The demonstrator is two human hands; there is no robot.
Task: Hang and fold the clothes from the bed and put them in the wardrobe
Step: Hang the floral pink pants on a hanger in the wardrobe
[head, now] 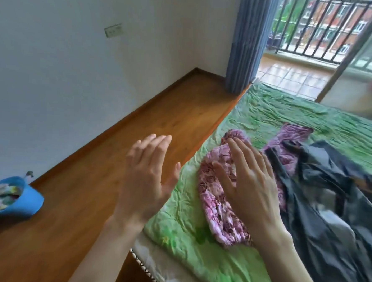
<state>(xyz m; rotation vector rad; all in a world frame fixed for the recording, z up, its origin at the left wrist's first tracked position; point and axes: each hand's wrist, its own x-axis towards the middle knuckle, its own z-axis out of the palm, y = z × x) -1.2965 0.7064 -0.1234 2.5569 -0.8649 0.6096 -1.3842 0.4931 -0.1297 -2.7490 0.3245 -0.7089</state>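
**Both hands flat, nothing held**

Left hand (148,177) and right hand (250,179): fingers straight, palms turned toward each other, holding nothing. Pink floral garment (218,197) lies crumpled on green bed sheet (195,250), under and just beyond right hand. Black garment (329,204) heaped right of that hand, overlapping the pink one.

A pink floral garment (218,199) is seen lying crumpled on the bed (206,257), which is covered by a wrinkled green sheet, at centre right of the frame. Part of it extends toward the upper right and is overlapped by a dark, glossy black garment (329,206), which is spread in loose folds at the lower right.
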